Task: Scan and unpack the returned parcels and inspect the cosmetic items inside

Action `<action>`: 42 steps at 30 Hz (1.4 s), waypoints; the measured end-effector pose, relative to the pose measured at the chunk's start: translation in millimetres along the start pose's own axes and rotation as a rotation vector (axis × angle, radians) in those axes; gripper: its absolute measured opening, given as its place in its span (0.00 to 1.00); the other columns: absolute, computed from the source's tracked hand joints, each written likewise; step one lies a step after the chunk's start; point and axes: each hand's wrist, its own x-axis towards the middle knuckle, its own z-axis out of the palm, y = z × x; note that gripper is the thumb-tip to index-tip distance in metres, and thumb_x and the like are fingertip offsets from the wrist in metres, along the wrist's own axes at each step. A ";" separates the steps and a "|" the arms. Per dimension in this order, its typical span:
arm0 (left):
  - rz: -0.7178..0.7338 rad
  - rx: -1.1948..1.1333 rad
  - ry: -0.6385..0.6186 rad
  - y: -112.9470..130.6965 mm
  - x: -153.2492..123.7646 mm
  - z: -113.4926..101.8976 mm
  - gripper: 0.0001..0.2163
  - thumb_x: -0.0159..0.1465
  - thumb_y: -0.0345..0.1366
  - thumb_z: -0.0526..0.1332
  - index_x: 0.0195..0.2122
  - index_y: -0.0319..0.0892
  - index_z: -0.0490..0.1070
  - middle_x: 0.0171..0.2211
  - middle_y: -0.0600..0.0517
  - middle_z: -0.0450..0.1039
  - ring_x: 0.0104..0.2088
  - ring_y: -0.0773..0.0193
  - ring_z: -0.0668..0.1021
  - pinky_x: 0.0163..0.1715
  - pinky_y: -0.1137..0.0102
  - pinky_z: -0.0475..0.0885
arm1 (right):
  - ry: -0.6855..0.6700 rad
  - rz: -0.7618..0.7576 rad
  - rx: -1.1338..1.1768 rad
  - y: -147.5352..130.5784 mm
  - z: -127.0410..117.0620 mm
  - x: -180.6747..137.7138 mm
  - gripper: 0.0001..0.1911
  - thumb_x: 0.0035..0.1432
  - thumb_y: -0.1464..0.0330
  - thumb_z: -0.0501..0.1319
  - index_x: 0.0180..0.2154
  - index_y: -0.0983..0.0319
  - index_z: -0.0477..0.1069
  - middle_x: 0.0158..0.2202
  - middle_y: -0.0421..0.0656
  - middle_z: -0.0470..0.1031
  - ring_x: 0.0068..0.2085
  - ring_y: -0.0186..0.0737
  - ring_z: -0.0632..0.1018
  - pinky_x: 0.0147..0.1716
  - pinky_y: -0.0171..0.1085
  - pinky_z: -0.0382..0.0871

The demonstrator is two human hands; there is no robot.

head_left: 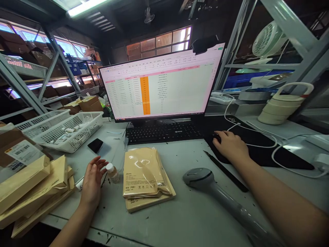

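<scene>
My right hand (232, 145) rests over a dark computer mouse (218, 138) on the black mouse pad (272, 156), its fingers wrapped round it and covering most of it. On the left, my left hand (94, 176) lies on the desk with loosely curled fingers apart, holding nothing. Its fingertips are beside a small clear bottle (113, 175) with a white cap; whether they touch it I cannot tell. Two yellow packets (141, 171) in clear wrap lie stacked in the middle. A grey barcode scanner (218, 192) lies right of them. Behind stands a monitor (177, 92) showing a spreadsheet.
A black keyboard (164, 133) sits below the monitor. At left are white perforated baskets (73, 142), a dark phone-like object (95, 146) and stacked yellow packets (36, 188). A black pen-like strip (226, 171), white cables (273, 154) and a cream lidded container (280, 106) occupy the right.
</scene>
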 end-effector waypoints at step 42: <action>0.555 0.317 -0.246 23.9 -69.1 10.5 0.11 0.68 0.43 0.61 0.45 0.45 0.78 0.45 0.46 0.74 0.48 0.53 0.77 0.53 0.58 0.71 | -0.583 -0.219 1.006 -157.4 -102.9 -113.8 0.36 0.67 0.51 0.54 0.71 0.49 0.47 0.70 0.46 0.61 0.66 0.50 0.69 0.55 0.50 0.74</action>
